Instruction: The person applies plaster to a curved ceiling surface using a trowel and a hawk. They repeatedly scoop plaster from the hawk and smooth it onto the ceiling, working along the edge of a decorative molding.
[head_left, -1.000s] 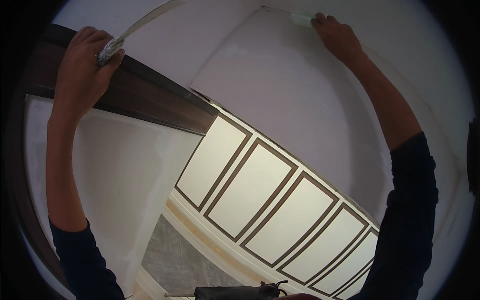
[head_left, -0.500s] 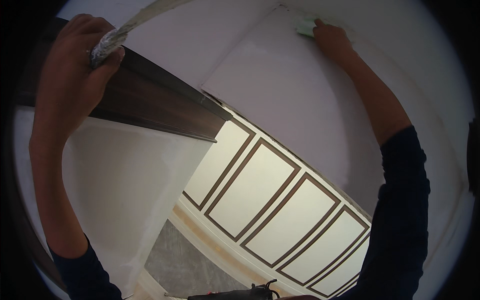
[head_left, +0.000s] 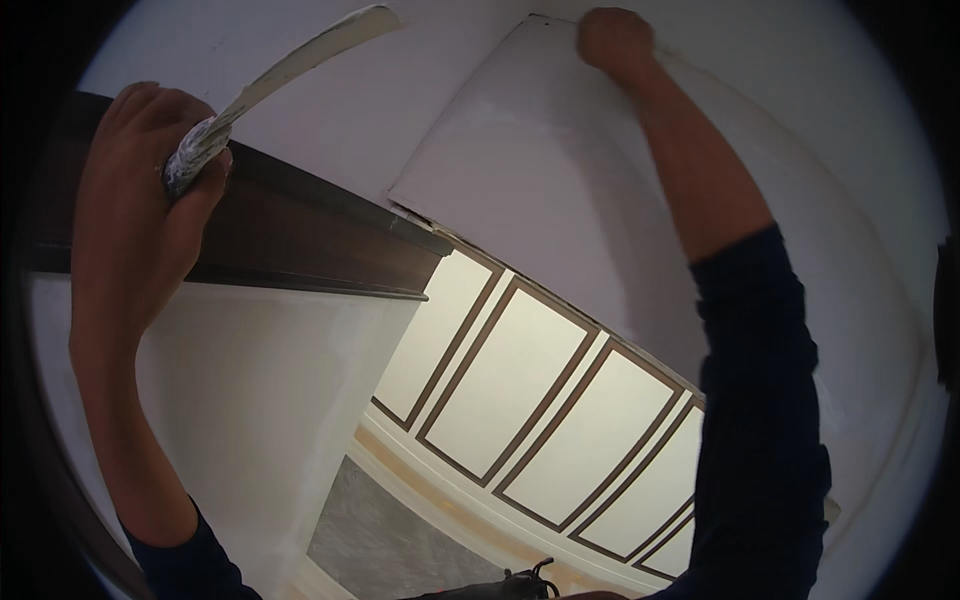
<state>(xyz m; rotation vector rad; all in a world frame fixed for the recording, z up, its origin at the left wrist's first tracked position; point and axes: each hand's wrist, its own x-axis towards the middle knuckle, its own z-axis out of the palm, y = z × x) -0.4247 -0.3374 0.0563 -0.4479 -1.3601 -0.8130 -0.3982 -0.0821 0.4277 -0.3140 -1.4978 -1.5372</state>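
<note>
My left hand [head_left: 145, 190] is closed around the rough, whitish-smeared handle of a long, narrow, curved blade [head_left: 320, 48] like a spatula. The blade points up and to the right, and the hand is in front of a dark wood moulding [head_left: 300, 215]. Far up at the right, my right hand [head_left: 617, 45] is a fist against the top of a pale, smooth surface [head_left: 520, 150]. The flat, pale green pad seen in it half a second ago is hidden behind the fist. Both arms are raised, in dark sleeves.
Beneath the pale surface runs a cream wall [head_left: 505, 385] with brown-framed panels. Below the moulding at left stands a whitish wall face [head_left: 260, 380]. Far down lies a grey floor area [head_left: 385, 535] with a tan border. A black item [head_left: 515, 585] shows at the lower edge.
My right hand has moved left and slightly up along the pale surface, and the green pad has gone out of sight behind it. My left hand and the blade sit lower in view.
</note>
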